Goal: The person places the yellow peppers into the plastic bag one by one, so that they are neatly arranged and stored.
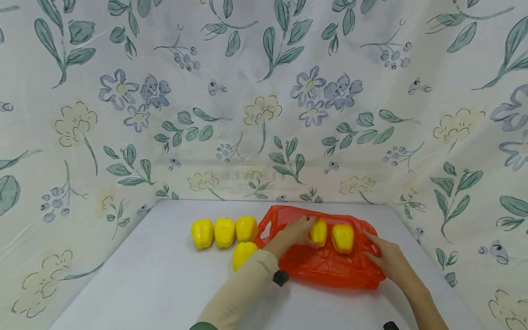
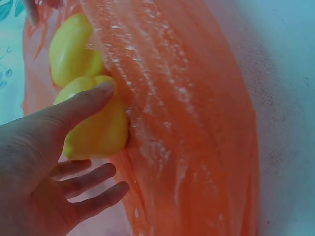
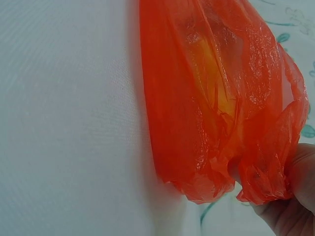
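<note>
A red plastic bag [image 1: 330, 270] lies spread on the white table, with two yellow bell peppers at its opening. My left hand [image 1: 294, 233] reaches over the bag's left side and holds the nearer bell pepper [image 1: 319, 233]. In the left wrist view its thumb lies across that pepper, while the lower fingers spread out beneath. Beside it, the second bell pepper [image 1: 343, 238] rests against the bag. At the right end, my right hand [image 1: 391, 260] grips the bag; the right wrist view shows the plastic bunched at its fingers, partly hiding them.
Three yellow bell peppers [image 1: 224, 233] stand in a row left of the bag. Another yellow bell pepper [image 1: 244, 255] sits in front of them, partly behind my left forearm. A floral cloth [image 1: 264, 151] hangs along the back and sides of the white table [image 1: 156, 275].
</note>
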{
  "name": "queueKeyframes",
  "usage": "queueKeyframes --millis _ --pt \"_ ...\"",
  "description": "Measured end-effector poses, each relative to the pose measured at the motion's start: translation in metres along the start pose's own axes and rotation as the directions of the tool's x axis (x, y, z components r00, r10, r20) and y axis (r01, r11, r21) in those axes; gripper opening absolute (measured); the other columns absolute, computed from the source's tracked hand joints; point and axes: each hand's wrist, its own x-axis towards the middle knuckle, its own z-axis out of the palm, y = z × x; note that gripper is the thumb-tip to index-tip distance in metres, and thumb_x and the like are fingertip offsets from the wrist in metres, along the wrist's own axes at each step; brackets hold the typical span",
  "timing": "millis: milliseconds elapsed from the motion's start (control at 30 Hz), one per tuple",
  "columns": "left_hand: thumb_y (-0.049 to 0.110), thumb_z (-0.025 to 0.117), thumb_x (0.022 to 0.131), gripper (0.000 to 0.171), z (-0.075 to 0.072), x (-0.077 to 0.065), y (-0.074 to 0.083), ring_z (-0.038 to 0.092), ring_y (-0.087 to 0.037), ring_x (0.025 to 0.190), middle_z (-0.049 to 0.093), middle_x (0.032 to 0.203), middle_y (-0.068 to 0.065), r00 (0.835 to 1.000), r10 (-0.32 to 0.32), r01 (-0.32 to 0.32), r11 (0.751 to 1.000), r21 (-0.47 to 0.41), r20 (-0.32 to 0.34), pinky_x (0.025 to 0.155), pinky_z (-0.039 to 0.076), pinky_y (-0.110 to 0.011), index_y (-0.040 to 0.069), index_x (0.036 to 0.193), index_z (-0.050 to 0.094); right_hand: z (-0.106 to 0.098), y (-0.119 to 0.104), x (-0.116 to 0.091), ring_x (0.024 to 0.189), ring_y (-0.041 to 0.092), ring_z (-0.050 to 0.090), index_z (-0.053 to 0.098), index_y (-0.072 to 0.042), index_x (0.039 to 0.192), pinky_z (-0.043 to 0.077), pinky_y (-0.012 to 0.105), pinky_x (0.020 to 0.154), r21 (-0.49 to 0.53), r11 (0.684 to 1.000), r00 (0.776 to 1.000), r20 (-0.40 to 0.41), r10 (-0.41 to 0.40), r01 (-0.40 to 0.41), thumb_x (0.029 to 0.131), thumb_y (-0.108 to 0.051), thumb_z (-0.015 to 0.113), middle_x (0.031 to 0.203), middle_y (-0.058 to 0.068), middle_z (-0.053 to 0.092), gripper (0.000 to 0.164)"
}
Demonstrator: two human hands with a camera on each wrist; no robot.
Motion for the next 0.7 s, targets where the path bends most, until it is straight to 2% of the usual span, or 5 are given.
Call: queueKeyframes --millis 167,367,567,700 --pt "0.048 0.078 0.078 0.087 -0.004 -0.005 0.002 0.046 -0.023 0.127 0.043 0.144 -0.002 1.000 -0.002 0.002 1.000 -0.004 0.021 0.111 0.042 -0.048 0.038 0.150 0.029 0.001 0.002 0.000 0.101 0.033 0.064 0.048 -0.002 0.142 0.060 0.042 0.081 0.002 1.000 1.000 -0.011 -0.010 0.010 0.084 -0.007 0.074 0.127 0.026 0.062 0.064" --pt "0.051 0.076 0.079 0.087 -0.018 -0.023 -0.002 0.047 -0.021 0.130 0.041 0.151 0.000 0.998 0.059 -0.058 0.998 -0.025 0.015 0.108 0.046 -0.046 0.040 0.152 0.029 0.002 0.002 0.000 0.103 0.035 0.064 0.049 -0.003 0.142 0.060 0.043 0.080 0.008 1.000 1.000 0.000 -0.007 0.007 0.084 -0.007 0.075 0.127 0.027 0.062 0.064" --pt "0.055 0.070 0.084 0.078 -0.033 -0.050 -0.009 0.045 -0.020 0.136 0.042 0.153 0.003 0.988 0.154 -0.156 0.982 0.110 0.022 0.110 0.044 -0.047 0.034 0.150 0.036 0.000 0.001 -0.001 0.095 0.028 0.062 0.049 -0.004 0.142 0.060 0.042 0.080 0.005 1.000 1.000 0.018 0.007 -0.007 0.084 -0.009 0.075 0.127 0.026 0.062 0.064" --pt "0.059 0.066 0.084 0.073 -0.042 -0.072 -0.018 0.043 -0.019 0.139 0.044 0.152 0.005 0.981 0.193 -0.194 0.970 0.144 0.017 0.111 0.042 -0.052 0.035 0.148 0.040 -0.002 0.000 -0.001 0.094 0.028 0.062 0.049 -0.004 0.142 0.060 0.042 0.079 -0.001 1.000 1.000 0.014 -0.001 0.001 0.084 -0.009 0.075 0.126 0.027 0.062 0.064"
